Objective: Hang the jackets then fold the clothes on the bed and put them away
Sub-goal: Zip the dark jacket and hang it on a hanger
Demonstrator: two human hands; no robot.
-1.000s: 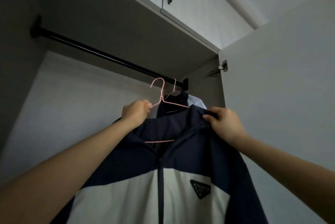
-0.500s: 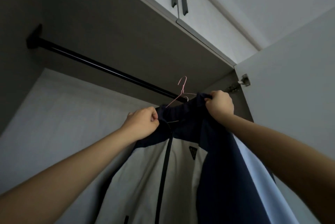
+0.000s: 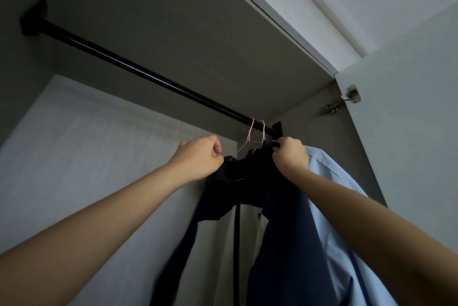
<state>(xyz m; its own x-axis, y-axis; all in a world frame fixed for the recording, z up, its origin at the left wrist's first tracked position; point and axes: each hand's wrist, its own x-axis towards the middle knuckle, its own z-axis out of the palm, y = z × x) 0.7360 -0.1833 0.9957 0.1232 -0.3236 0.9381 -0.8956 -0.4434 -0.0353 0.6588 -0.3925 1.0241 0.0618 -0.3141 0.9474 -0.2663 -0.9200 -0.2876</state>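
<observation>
Navy-and-white jacket (image 3: pixel 285 243) on pink hanger (image 3: pixel 249 137), hooked over the wardrobe rail (image 3: pixel 138 70) beside a light-blue shirt (image 3: pixel 329 182). Left hand (image 3: pixel 200 159) and right hand (image 3: pixel 290 154) each grip a shoulder, fingers (image 3: pixel 216 154) curled round the fabric.

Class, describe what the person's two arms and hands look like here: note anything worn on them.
The left forearm and right forearm are bare, with no sleeves in view. The left hand and right hand wear no gloves, and no watch, bracelet or ring is visible.
</observation>
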